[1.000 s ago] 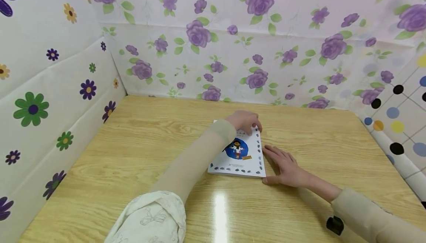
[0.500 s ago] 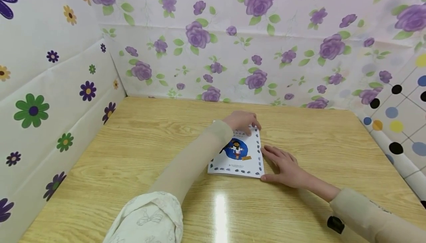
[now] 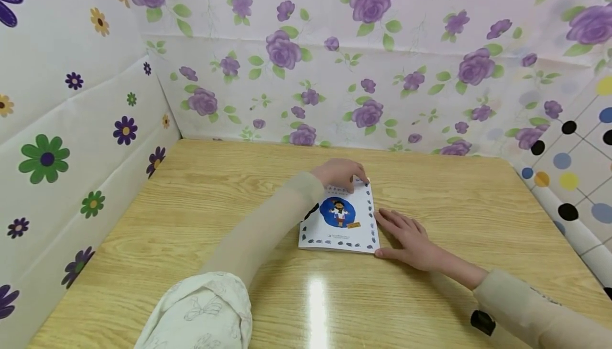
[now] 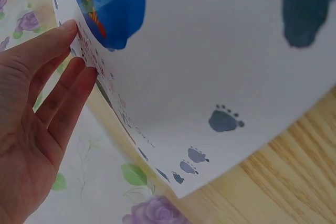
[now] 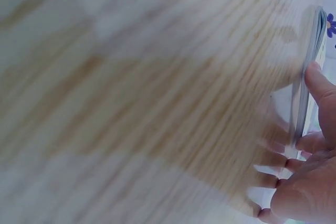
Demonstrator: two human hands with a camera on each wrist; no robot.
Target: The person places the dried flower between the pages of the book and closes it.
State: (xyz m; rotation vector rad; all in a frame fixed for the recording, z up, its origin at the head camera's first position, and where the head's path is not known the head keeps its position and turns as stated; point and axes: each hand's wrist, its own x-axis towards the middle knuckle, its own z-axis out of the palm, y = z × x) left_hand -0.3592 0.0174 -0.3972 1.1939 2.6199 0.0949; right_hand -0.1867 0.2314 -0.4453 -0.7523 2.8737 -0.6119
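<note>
A thin white booklet [image 3: 340,221] with a blue circle picture and grey paw prints lies on the wooden table [image 3: 191,205]. My left hand [image 3: 340,172] curls over its far edge, and the far right corner looks slightly raised. In the left wrist view the fingertips [image 4: 79,66] sit at the edge of the bent cover [image 4: 220,61]. My right hand [image 3: 411,240] lies flat on the table beside the booklet's right edge. In the right wrist view its thumb [image 5: 323,90] presses against the booklet's side [image 5: 310,51].
Flowered panels [image 3: 311,83] wall the table at the back and the left [image 3: 71,142]. A dotted panel [image 3: 569,179] closes the right side. Bare wood surrounds the booklet.
My left hand has drawn back a little toward the far edge, uncovering more of the cover. The far right corner has lifted slightly. The right hand has barely moved.
</note>
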